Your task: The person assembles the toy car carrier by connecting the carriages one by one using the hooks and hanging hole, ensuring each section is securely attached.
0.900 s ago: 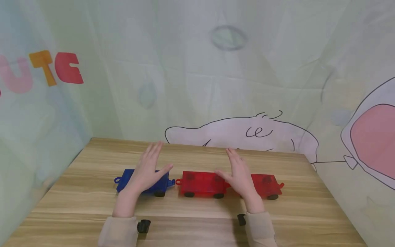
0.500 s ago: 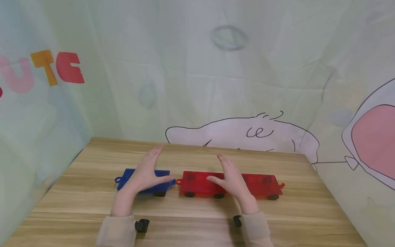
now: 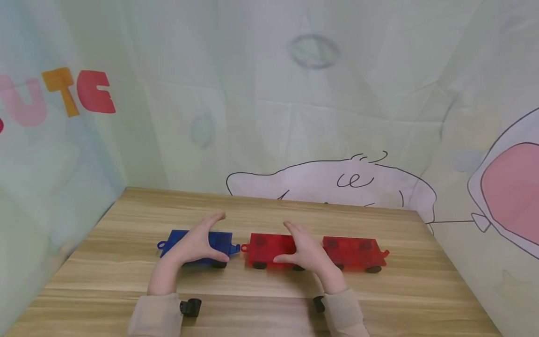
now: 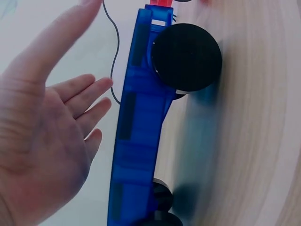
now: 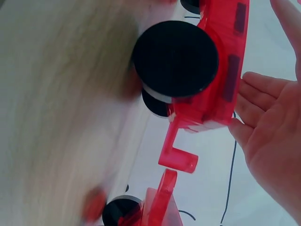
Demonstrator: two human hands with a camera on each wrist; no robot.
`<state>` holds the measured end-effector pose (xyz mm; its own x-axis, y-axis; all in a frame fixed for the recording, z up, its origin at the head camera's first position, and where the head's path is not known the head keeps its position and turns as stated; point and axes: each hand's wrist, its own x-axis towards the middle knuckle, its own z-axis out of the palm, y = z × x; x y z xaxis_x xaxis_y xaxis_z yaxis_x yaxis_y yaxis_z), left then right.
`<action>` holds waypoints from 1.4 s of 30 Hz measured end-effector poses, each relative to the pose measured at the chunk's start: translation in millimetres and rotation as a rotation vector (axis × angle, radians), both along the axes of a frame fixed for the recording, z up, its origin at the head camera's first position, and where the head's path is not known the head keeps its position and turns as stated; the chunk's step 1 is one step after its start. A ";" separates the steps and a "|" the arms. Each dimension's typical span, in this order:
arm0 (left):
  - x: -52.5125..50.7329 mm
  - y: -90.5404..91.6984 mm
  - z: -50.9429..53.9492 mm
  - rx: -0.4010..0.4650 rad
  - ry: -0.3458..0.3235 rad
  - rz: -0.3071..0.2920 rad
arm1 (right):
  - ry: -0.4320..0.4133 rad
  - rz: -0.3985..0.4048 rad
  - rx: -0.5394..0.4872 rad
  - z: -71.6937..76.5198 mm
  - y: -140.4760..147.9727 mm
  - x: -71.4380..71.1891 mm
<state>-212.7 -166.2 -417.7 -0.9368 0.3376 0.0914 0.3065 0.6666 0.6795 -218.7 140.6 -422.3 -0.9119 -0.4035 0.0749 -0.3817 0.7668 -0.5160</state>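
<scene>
A translucent blue toy train car (image 3: 221,240) stands on black wheels at the left of a row. My left hand (image 3: 187,245) is over it, thumb and fingers spread apart and gripping nothing; in the left wrist view a gap shows between palm and car. Over the right part of the middle red train car (image 3: 269,248), my right hand (image 3: 309,252) curves loosely, holding nothing. A second red car (image 3: 353,252) stands to its right. Blue and middle cars meet hook to ring. The right wrist view shows a red hook (image 5: 181,157) close to the other car's ring (image 5: 164,188).
The cars stand on a wood-grain table (image 3: 261,299). A pale printed curtain (image 3: 252,117) rises behind and beside it. A black wrist camera (image 3: 191,307) sits at the left cuff, another (image 3: 318,304) at the right.
Both hands have lowered toward the cars, their fingers less straight. My right hand has moved left, from between the two red cars to over the middle one. The cars stay put.
</scene>
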 end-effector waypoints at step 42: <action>-5.9 -5.6 -15.9 0.006 -0.056 -0.104 | -0.107 0.101 0.081 -9.7 -2.3 -0.7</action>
<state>-218.6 -171.8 -433.6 -0.9007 0.4324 0.0422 0.3349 0.6291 0.7015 -219.4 138.3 -432.1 -0.8676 -0.4940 -0.0571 -0.4047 0.7682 -0.4961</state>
